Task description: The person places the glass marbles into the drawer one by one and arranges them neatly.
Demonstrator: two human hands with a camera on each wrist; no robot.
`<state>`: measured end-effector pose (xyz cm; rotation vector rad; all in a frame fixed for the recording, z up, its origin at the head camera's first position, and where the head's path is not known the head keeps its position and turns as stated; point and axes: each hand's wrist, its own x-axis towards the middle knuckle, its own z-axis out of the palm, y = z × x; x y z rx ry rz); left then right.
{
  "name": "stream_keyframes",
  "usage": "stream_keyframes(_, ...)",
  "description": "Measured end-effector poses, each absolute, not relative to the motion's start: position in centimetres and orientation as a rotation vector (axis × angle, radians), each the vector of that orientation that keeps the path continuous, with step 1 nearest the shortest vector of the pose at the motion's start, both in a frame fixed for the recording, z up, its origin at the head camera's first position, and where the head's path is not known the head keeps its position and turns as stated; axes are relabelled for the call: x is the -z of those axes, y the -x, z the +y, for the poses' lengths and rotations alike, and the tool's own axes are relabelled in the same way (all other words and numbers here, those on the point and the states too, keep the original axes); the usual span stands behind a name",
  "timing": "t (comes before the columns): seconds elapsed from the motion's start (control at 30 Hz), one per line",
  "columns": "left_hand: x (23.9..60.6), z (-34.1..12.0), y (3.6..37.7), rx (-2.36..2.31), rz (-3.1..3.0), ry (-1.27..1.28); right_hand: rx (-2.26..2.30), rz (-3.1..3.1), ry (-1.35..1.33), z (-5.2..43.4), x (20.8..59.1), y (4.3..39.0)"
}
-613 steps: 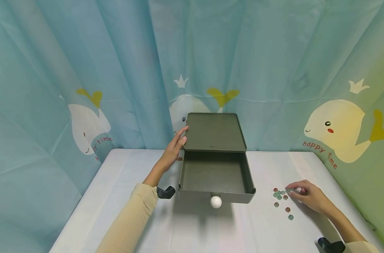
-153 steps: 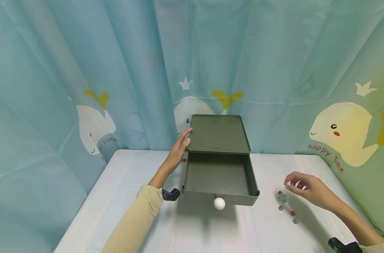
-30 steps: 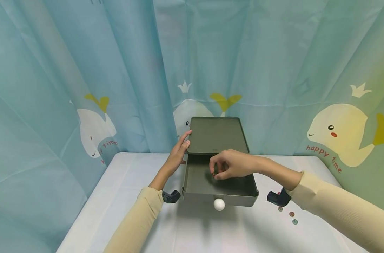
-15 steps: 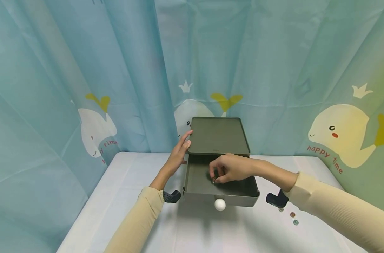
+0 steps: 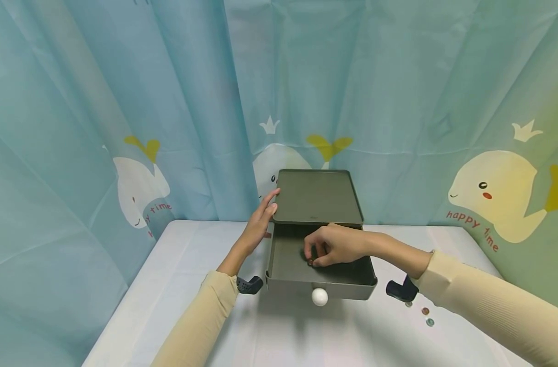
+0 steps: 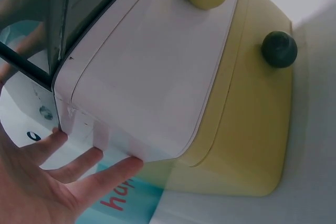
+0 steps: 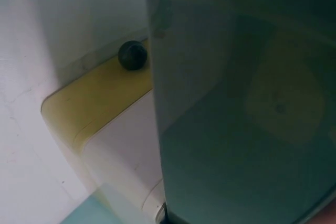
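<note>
I've L hand (image 5: 257, 225) straight-fingered on cabinet (image 5: 318, 196), R hand (image 5: 335, 244) pinching bead (image 5: 310, 262) low in drawer (image 5: 288, 289) beneath it; prob. set-down step, next calls for loosening R pinch.

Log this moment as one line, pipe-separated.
left hand: touches cabinet, left side | right hand: pinches small disc inside open drawer | three more discs visible on table

Red lettering (image 5: 472, 229) "happy time" on curtain (image 5: 398, 102), far right of right hand (image 5: 338, 245). Left of left hand (image 5: 256, 227), same curtain, red "y time", start lost. Left wrist view: red "hap", beside left hand's fingers. Box top (image 5: 318, 196), beyond right hand: tiny mark (image 5: 313, 217), unreadable.
</note>
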<state>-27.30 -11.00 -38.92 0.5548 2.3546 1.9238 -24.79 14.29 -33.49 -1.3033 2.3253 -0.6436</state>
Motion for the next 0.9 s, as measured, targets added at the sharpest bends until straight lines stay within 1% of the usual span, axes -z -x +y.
stream_keyframes(0.17, 38.2, -10.9, 26.7, -1.939, 2.354, -0.557, 0.638, 2.333, 1.315, 14.3, 33.4, 24.7)
stream_keyframes(0.7, 38.2, -11.0, 26.9, -1.911, 2.373, -0.569, 0.648, 2.315, 1.293, 14.4, 33.3, 24.7)
stream_keyframes(0.9, 40.6, -11.2, 28.8, -1.92, 2.375, -0.555, 0.667, 2.333, 1.293, 14.7, 33.0, 24.7)
